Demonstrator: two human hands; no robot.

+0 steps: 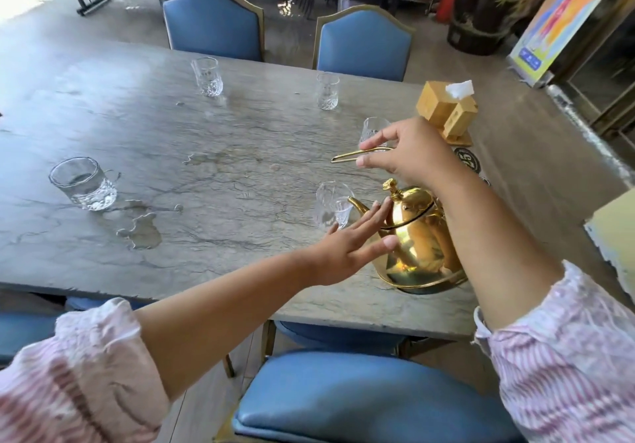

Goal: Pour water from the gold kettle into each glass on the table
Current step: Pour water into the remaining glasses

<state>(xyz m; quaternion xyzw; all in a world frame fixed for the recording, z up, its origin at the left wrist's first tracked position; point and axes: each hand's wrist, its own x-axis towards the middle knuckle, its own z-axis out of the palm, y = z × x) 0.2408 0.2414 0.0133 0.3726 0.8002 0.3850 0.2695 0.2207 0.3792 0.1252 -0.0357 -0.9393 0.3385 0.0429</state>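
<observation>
Right hand (412, 155) pinches handle (357, 153) of gold kettle (422, 253); left hand (347, 250), fingers straight, steadies body. Advise slow tilt, spout (357, 204) centred over nearest glass (328, 210).

Wooden tissue box (443, 109) w/ white tissue, far right; blue chairs (213, 23) opp. side; water puddle (146, 234) near left.

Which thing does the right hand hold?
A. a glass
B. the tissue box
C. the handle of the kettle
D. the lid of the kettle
C: the right hand pinches the thin gold handle between finger and thumb, above the kettle.
</observation>
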